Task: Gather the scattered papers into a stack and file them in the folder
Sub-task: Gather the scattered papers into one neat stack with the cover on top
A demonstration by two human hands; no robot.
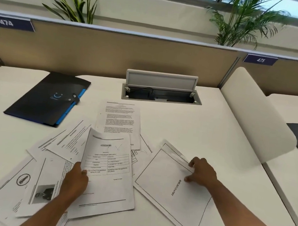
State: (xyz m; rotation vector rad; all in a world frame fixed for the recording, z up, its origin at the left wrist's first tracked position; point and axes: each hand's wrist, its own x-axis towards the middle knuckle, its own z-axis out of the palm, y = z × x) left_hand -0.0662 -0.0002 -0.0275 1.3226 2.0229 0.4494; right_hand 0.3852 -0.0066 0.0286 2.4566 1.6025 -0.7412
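Left hand (76, 180) grips the left edge of a white printed sheet headed ANNEXURE (106, 175); right hand (201, 174) pinches a bordered white sheet (169, 195). Beyond the left hand, a closed black plastic folder with blue edging (47, 98) lies on the white desk (208, 132).

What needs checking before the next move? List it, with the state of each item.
1. Left hand has a hold on the ANNEXURE sheet: ok, fingers curl round its left edge.
2. Right hand has hold of the BIBLIOGRAPHY sheet: cannot tell, fingertips sit at its edge but a pinch is not plain.
3. Papers gathered into one stack: not ok, the loose sheets lie fanned out and overlapping.
4. Text page near the cable box collected: not ok, it lies apart, farther back.
5. Folder ready to receive papers: not ok, it lies shut at back left.
6. BIBLIOGRAPHY sheet fully on the desk: not ok, its near corner overhangs the front edge.
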